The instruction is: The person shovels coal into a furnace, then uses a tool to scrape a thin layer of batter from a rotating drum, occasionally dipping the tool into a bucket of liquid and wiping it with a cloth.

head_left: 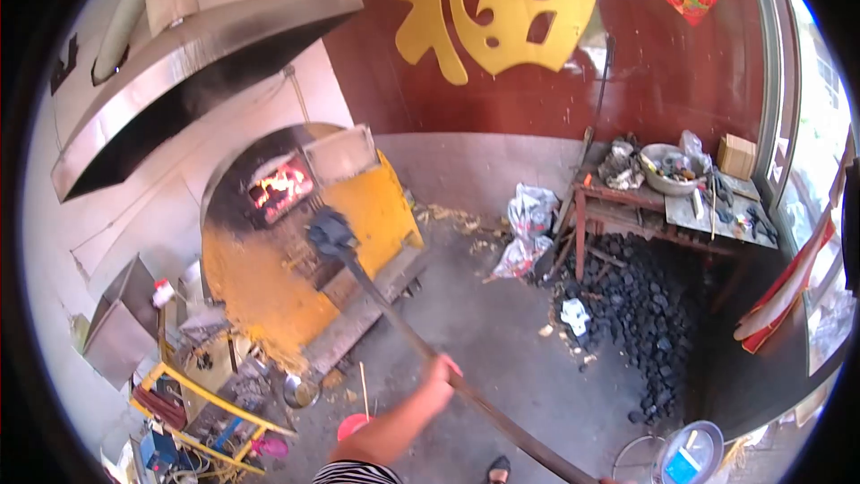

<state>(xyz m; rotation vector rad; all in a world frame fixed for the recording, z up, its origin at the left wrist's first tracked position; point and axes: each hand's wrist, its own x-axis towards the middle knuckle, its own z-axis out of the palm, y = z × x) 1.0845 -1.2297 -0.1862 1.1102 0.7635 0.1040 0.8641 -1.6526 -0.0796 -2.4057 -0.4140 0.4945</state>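
Shovel [396,318], seemingly loaded with coal [331,233], slants from left hand [438,384] toward furnace [369,206].

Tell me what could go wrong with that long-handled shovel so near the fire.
The black lumps might tip off the long, dark-handled shovel and miss the glowing furnace opening, since the left hand grips it well back from the load.

The loaded end could also knock the flat metal door beside the opening.

Any stray ember might scorch the crumpled white plastic bags on the floor.
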